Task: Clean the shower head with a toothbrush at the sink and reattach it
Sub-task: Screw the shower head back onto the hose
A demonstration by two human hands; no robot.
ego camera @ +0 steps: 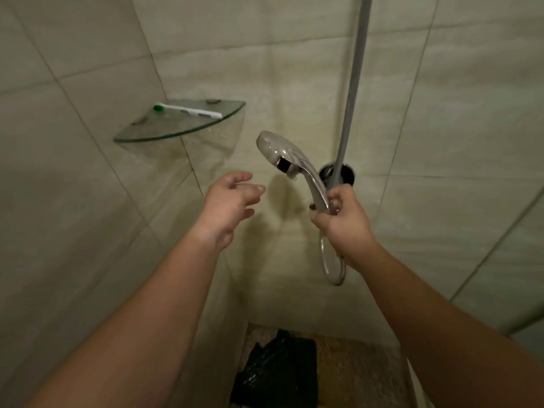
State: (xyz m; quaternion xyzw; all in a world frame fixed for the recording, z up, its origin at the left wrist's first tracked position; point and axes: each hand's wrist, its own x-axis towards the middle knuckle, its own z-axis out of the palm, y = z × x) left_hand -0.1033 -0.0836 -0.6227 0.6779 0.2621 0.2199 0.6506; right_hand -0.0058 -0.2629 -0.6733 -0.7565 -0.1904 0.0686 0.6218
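A chrome shower head (282, 150) is held up in front of the tiled wall, its head tilted to the upper left. My right hand (343, 219) grips the lower end of its handle, and the metal hose (332, 266) loops down below that hand. My left hand (232, 201) hovers to the left of the shower head with relaxed fingers, holding nothing. A white toothbrush with a green end (188, 110) lies on the glass corner shelf (176, 134) at upper left.
A grey vertical pipe (353, 83) runs down the wall to a dark round fitting (338, 173) behind the shower head. A black plastic bag (276, 372) lies on the speckled floor below. Tiled walls close in on the left, back and right.
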